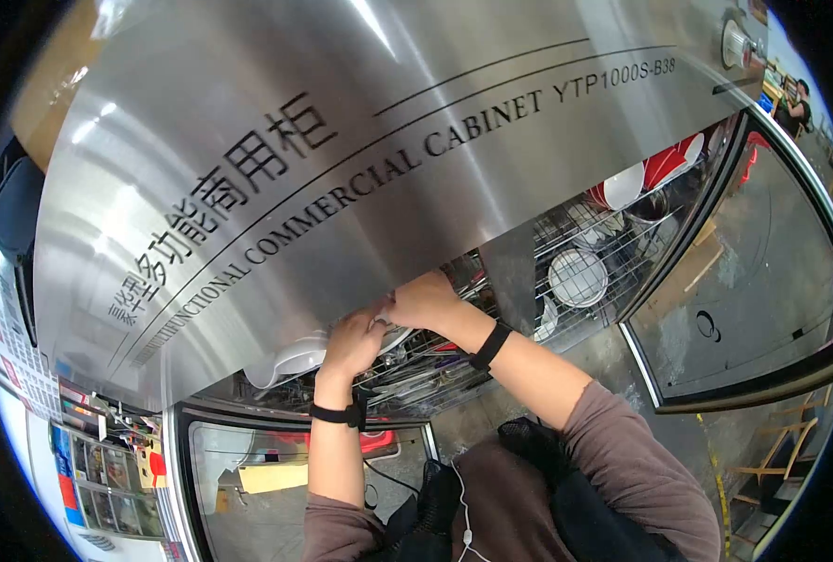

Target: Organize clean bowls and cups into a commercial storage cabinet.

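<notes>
My left hand (pixel 353 341) and my right hand (pixel 426 302) meet at the opening of a steel commercial cabinet (pixel 491 178), just under its front panel. The fingers of both hands curl inward close together. What they hold, if anything, is hidden behind the hands and the panel's edge. A white bowl-like dish (pixel 297 358) lies just left of my left hand. Beneath my hands runs a wire rack (pixel 426 363) crowded with utensils and dishes. Each wrist wears a black band.
The glass door on the right (pixel 744 290) and the one on the left (pixel 257 487) both stand open. More racks hold a white plate (pixel 578 278) and red-and-white dishes (pixel 665 169). A wooden chair (pixel 784 448) stands at the lower right. Another person (pixel 796 105) is far off.
</notes>
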Action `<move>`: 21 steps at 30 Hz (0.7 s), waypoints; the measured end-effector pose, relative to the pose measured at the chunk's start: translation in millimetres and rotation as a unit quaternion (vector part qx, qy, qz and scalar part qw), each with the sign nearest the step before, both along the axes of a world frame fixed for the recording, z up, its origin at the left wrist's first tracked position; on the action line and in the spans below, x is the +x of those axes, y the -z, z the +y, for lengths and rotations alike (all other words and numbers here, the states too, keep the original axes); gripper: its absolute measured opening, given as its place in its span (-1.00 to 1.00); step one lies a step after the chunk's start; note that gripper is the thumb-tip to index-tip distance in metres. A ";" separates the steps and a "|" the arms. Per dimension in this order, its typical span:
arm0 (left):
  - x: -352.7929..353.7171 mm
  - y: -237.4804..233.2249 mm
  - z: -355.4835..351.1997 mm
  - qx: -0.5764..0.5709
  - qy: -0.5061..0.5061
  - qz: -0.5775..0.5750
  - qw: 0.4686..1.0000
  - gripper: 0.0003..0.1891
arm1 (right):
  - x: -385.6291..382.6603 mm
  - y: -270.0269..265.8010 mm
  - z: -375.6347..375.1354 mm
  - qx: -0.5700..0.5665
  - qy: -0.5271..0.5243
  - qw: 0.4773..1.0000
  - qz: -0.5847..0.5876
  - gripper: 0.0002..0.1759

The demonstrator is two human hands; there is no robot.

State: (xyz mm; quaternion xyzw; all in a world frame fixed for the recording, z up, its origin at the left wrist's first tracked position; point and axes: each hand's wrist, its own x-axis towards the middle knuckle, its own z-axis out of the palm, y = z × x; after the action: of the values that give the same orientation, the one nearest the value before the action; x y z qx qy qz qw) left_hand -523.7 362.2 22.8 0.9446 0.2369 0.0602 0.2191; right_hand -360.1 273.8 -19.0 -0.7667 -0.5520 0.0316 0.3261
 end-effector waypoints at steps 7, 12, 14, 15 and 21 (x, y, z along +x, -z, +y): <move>27.0 3.3 2.5 0.061 -0.050 0.048 0.996 -0.44 | 3.4 34.5 51.5 0.021 0.089 0.985 -0.144 -0.72; -8.2 -21.5 -31.6 0.146 -0.014 -0.094 0.985 -0.69 | -13.5 1.7 22.1 0.130 0.145 0.974 -0.114 -0.58; -39.8 -26.4 -35.5 0.187 -0.014 -0.308 0.933 -0.88 | -4.4 15.2 25.2 0.059 0.117 0.974 -0.183 -0.55; -58.8 -29.8 -34.3 0.196 -0.033 -0.361 0.911 -0.90 | -2.4 16.2 26.8 0.058 0.104 0.978 -0.172 -0.56; -159.4 -1.0 25.4 0.245 -0.260 -0.330 0.874 -0.80 | -0.6 20.1 21.1 0.177 0.091 0.971 -0.133 -0.62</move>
State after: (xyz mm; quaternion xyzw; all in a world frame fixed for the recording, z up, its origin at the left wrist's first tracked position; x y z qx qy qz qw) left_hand -683.1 387.6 23.8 0.7974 0.3656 0.4795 0.0230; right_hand -360.8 294.9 -39.1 -0.7410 -0.5154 -0.1986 0.3819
